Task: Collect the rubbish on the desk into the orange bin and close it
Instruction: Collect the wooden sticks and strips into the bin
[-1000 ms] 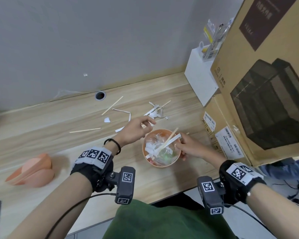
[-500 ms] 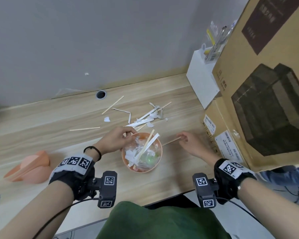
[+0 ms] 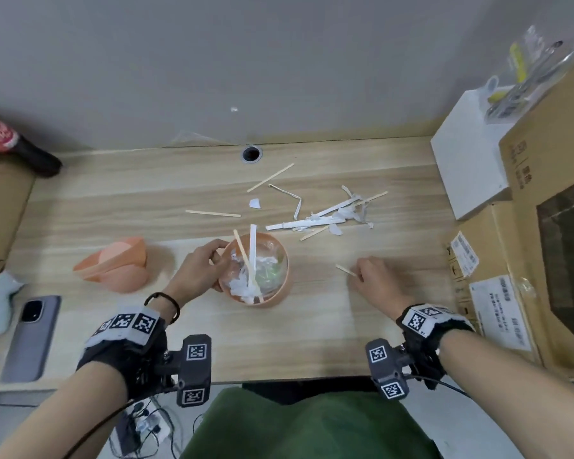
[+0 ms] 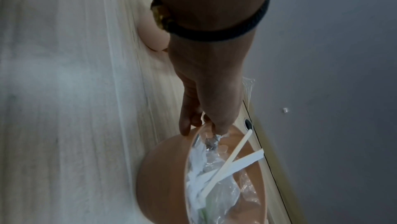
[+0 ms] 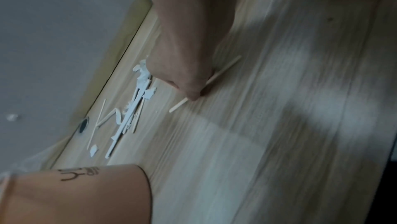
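The round orange bin (image 3: 280,293) stands open at the desk's middle, lined with clear plastic and holding paper strips and a wooden stick. My left hand (image 3: 202,270) grips its left rim (image 4: 194,131), thumb outside and fingers inside. The bin's orange lid (image 3: 116,268) lies on its side to the left. My right hand (image 3: 375,279) is curled over a wooden stick (image 3: 344,269) lying on the desk and pinches it (image 5: 178,106). A heap of white paper strips and sticks (image 3: 325,217) lies farther back, with two single sticks (image 3: 212,213) and a paper scrap (image 3: 255,203) left of it.
Cardboard boxes (image 3: 544,226) and a white box (image 3: 468,173) crowd the right side. A phone (image 3: 30,339) lies at the near left, a dark bottle (image 3: 10,144) on a box at the far left. A cable hole (image 3: 252,153) sits by the wall.
My left hand has slid the bin leftward, away from the heap. My right hand left the bin, reached right and came down on the single stick. The view has swung left.
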{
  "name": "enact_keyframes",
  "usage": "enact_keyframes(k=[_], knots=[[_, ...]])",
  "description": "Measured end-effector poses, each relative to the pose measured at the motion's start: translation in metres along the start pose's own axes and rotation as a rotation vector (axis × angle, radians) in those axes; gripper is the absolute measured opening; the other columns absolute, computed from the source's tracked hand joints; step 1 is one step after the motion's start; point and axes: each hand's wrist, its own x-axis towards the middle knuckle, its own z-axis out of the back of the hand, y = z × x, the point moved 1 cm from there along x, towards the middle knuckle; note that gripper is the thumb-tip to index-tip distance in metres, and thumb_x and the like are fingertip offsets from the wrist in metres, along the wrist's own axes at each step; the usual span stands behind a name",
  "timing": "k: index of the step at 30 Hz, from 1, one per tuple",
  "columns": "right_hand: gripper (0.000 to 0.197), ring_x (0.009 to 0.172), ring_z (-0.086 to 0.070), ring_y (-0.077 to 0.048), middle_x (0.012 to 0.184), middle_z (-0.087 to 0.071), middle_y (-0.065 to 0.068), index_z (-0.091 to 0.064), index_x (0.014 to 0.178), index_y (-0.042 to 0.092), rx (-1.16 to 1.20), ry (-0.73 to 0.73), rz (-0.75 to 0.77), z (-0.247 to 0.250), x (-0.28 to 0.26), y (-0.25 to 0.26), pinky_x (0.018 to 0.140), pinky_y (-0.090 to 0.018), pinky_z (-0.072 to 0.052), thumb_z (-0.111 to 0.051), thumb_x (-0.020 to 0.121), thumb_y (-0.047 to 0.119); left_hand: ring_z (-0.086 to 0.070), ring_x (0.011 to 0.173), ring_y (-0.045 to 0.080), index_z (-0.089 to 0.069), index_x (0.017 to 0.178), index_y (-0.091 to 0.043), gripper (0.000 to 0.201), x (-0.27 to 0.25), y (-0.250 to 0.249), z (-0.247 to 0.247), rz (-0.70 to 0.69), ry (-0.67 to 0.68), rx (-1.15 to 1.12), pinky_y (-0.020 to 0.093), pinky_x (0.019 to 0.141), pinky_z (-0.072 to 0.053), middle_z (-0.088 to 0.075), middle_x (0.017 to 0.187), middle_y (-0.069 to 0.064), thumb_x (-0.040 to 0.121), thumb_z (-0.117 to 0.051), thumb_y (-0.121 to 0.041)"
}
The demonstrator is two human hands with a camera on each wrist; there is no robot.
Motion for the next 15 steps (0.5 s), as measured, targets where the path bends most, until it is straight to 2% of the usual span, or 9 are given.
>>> enact_keyframes(k=[2,6,9,11,13,15], knots=[[0.022,0.096,-0.058,-0.034,0.104,-0.059,-0.015,-0.061,0.100,0.008,-0.140,0.039,-0.001,0.009,0.002,-0.002,0.072,-0.035,-0.045,-0.055,0.088,0.026,-0.071,0.056,0.028,-0.064,0.109,-0.020,0.022,-0.001,0.000,-0.004,-0.004,-0.006,0.001,0.044,0.063,-0.061,-0.053,0.070,0.006,0.097,-0.054,-0.035],[0.027,0.100,-0.057,-0.034,0.107,-0.058,-0.014,-0.064,0.105,0.009,-0.321,0.109,0.001,0.027,0.013,-0.006,0.075,-0.037,-0.047,-0.056,0.086,0.027,-0.071,0.056,0.025,-0.064,0.114,-0.024,0.025,-0.004,0.001,-0.010,-0.009,-0.024,-0.004,0.043,0.063,-0.061,-0.056,0.075,0.004,0.098,-0.049,-0.036],[0.028,0.105,-0.054,-0.034,0.111,-0.054,-0.014,-0.063,0.109,0.010,-0.386,0.179,0.048,0.033,0.024,-0.007,0.082,-0.038,-0.048,-0.056,0.083,0.016,-0.072,0.060,0.026,-0.065,0.116,-0.023,0.027,-0.007,0.000,-0.013,-0.010,-0.027,-0.021,0.043,0.062,-0.061,-0.061,0.073,-0.003,0.099,-0.048,-0.034],[0.027,0.102,-0.057,-0.034,0.110,-0.057,-0.016,-0.061,0.104,0.009,-0.360,0.231,0.082,0.039,0.028,-0.005,0.078,-0.038,-0.048,-0.051,0.079,0.005,-0.072,0.060,0.025,-0.066,0.115,-0.022,0.027,-0.008,0.000,-0.014,-0.015,-0.027,-0.025,0.043,0.061,-0.061,-0.061,0.073,-0.003,0.099,-0.047,-0.034],[0.024,0.095,-0.058,-0.034,0.108,-0.060,-0.017,-0.053,0.098,0.013,-0.249,0.229,0.107,0.048,0.033,-0.001,0.071,-0.036,-0.044,-0.050,0.078,0.001,-0.072,0.059,0.023,-0.067,0.113,-0.022,0.028,-0.009,0.000,-0.015,-0.025,-0.036,-0.022,0.041,0.060,-0.061,-0.062,0.073,-0.001,0.099,-0.046,-0.036],[0.029,0.093,-0.058,-0.035,0.109,-0.061,-0.017,-0.050,0.108,0.009,-0.138,0.105,0.154,0.058,0.041,0.005,0.067,-0.035,-0.041,-0.050,0.081,-0.001,-0.072,0.058,0.020,-0.068,0.109,-0.023,0.029,-0.008,-0.001,-0.016,-0.023,-0.061,-0.027,0.036,0.058,-0.061,-0.060,0.073,0.002,0.100,-0.046,-0.038]])
